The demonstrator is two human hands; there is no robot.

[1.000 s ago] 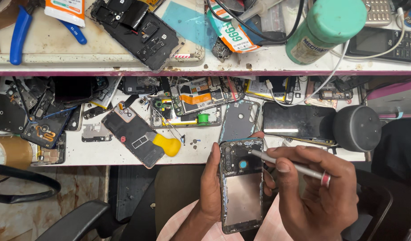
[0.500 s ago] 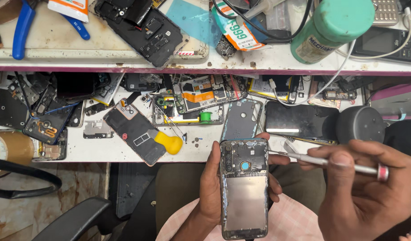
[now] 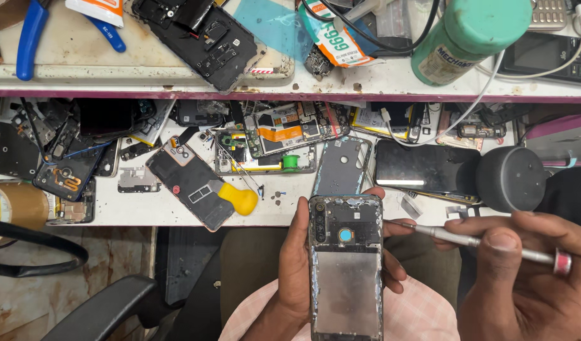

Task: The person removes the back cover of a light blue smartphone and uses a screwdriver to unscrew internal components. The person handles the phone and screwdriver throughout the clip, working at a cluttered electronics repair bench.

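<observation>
Head view: left hand [image 3: 300, 278] cradles an opened phone [image 3: 346, 268], back cover off, camera end up. Its fingers [image 3: 391, 268] wrap the right edge and the thumb lies along the left edge, so they're clamped on the frame, likely to keep the exposed inner plate flat and facing up for tool access. Right hand [image 3: 524, 287] has its fingers pinched shut on a thin metal screwdriver [image 3: 473, 241], held near-horizontal. The tip sits just beside the left fingers at the phone's upper right edge; can't tell if it actually touches. The red-ringed cap end pokes out past the right-hand fingers. A shallow angle like that suits working a screw or seam at the rim rather than pushing straight down. Beyond the left fingertips, on the surface [image 3: 113, 211], lie a grey back cover [image 3: 341, 167], a dark phone [image 3: 426, 167] face-up, a round grey speaker [image 3: 510, 179] and a yellow-handled tool [image 3: 240, 199]. A green bottle [image 3: 467, 35] is on the upper shelf. Versus half a second ago: the driver tip has closed in on the phone's edge and the right hand has dropped lower; a second ago the tip was over the camera area instead. The left-hand grip is unchanged.
</observation>
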